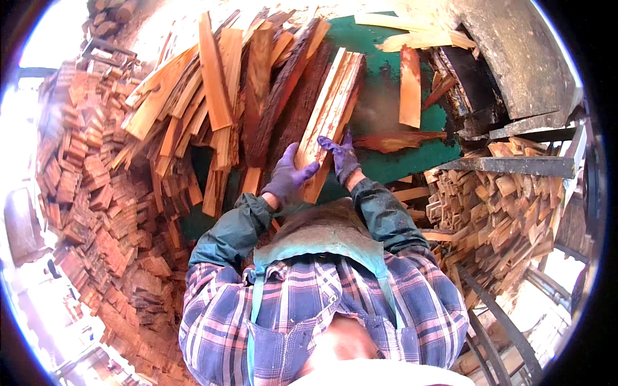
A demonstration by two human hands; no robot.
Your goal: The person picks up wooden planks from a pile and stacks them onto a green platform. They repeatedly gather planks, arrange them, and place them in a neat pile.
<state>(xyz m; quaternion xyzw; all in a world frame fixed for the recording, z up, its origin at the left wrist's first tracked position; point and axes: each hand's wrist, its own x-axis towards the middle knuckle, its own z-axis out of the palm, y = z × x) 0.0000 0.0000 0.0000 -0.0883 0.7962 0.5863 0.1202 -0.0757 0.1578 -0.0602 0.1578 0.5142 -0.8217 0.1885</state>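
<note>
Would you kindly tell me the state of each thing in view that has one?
Left hand: gloved, grip on the barky slab's left side
Right hand: gloved, grip on its right side
Barky slab: held in both hands, slanted
Long wood pieces: loosely heaped, overlapping
Green tabletop: partly covered by wood
Left woodpile: stacked
Apron: worn

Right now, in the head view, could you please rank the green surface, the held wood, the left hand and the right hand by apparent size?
1. Green surface
2. Held wood
3. Left hand and right hand: too alike to rank
</note>
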